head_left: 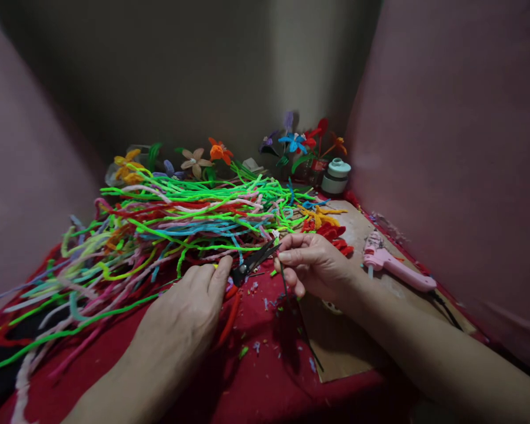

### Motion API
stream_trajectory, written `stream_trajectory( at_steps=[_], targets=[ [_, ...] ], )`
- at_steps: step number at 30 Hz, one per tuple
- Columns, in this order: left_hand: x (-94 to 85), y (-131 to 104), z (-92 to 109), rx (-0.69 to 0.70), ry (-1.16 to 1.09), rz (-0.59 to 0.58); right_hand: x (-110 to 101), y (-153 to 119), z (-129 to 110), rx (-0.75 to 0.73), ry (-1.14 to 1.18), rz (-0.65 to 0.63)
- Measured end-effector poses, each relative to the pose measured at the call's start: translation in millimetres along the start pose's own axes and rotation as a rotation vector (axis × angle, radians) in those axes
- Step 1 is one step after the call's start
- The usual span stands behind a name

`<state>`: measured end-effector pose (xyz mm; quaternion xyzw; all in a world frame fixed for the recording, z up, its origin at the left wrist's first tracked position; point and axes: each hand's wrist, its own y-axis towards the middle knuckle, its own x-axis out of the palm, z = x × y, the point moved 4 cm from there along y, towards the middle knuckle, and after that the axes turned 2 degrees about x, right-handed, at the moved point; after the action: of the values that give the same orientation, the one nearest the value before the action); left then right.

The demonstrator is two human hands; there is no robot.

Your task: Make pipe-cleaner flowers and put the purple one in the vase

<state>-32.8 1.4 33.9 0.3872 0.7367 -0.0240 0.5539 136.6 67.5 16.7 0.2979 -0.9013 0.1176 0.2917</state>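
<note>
My left hand [188, 309] is closed on a pair of scissors [251, 264] with dark blades; red-orange shows at the handles, which my fingers partly cover. The blades point right, their tips close to the fingertips of my right hand [315, 264]. Between thumb and fingers, my right hand pinches a thin dark stem [285, 285] that hangs down toward the cardboard. A small pale tip shows just above the blades; whether it belongs to the stem I cannot tell. Left of and behind the scissors spreads a large heap of coloured pipe cleaners [189, 221], mostly green, pink and blue.
A pink glue gun [395, 268] lies on a cardboard sheet [348, 353] at right, near red fuzzy pieces [333, 232]. Fuzzy flowers [196, 160] and a pale-lidded jar [336, 176] line the back. Clippings dot the red cloth [256, 383]. Pink drapes flank both sides.
</note>
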Motion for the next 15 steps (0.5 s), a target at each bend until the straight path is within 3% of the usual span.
stream_trajectory(
  at_steps=[7,15],
  targets=[
    [2.0,-1.9,-2.0,0.007,-0.036,-0.027,2.4,-0.6,1.4,0.031,-0.043,-0.044],
    [3.2,-2.9,-2.3,-0.097,-0.139,-0.201,5.1,-2.6,-0.1,0.025,-0.075,-0.001]
  ],
)
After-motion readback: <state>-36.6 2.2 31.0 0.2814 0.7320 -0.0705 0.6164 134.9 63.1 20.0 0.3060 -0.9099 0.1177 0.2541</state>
